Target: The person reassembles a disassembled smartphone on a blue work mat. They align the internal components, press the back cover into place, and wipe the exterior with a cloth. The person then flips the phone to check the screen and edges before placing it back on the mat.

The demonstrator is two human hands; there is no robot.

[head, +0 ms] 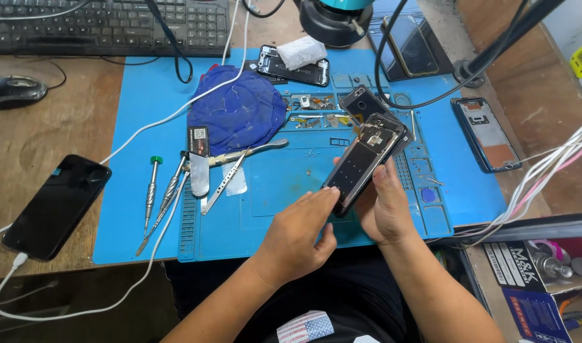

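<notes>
Head view: right hand (385, 213) grips opened phone (365, 162) (tilted); left hand (297, 235) fingertips flat against it.

An opened smartphone (365, 164) is held tilted above the blue mat, its upper end raised toward the far right and its lower end pointed down toward the near left. Its back cover is off, so a dark inner panel with small dots is seen over the lower part, and a metallic plate with exposed parts is shown near the top. Its long edges are framed by a thin dark rim.
</notes>
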